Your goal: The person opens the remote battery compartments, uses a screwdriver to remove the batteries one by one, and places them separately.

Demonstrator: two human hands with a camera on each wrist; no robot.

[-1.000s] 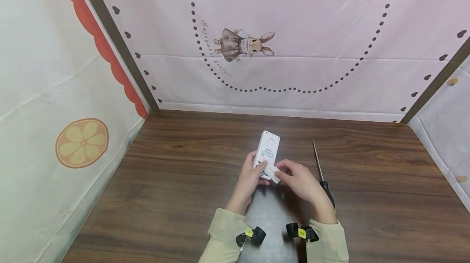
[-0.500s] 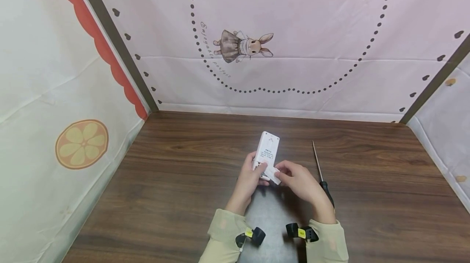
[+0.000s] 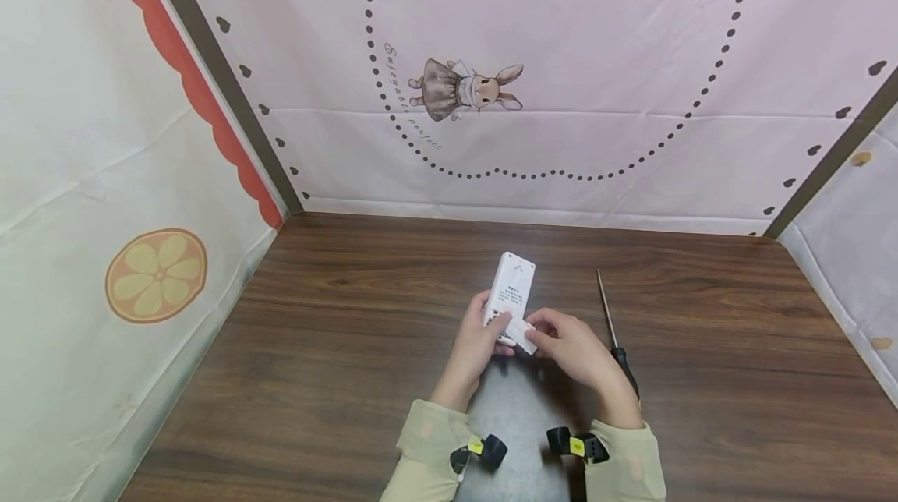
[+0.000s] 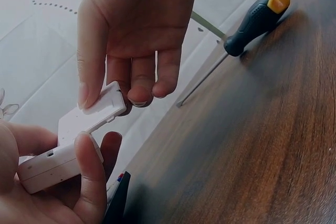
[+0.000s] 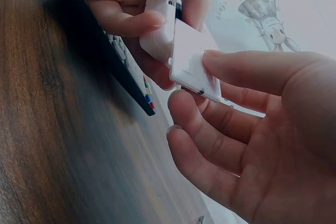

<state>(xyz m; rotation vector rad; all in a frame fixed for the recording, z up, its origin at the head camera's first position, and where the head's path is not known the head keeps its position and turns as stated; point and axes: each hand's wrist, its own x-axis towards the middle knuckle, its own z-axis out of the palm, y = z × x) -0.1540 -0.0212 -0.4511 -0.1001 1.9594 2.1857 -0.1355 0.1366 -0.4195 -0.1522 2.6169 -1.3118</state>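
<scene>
My left hand holds a white remote control with its printed back up and its far end tilted away. The battery compartment at the near end is uncovered, and a dark part shows inside it in the right wrist view. My right hand pinches the white battery cover between thumb and fingers. The cover sits at an angle to the remote, overlapping its near end. Beneath my left hand is a dark slab with white and coloured buttons, hidden in the head view.
A screwdriver with a black handle and yellow end lies on the brown wooden table, just right of my right hand. A pale printed cloth hangs behind the table, and more cloth hangs at the left.
The battery cover has shifted slightly against the remote's near end in my right fingers. Both hands stay nearly in place, and the screwdriver lies where it was.
</scene>
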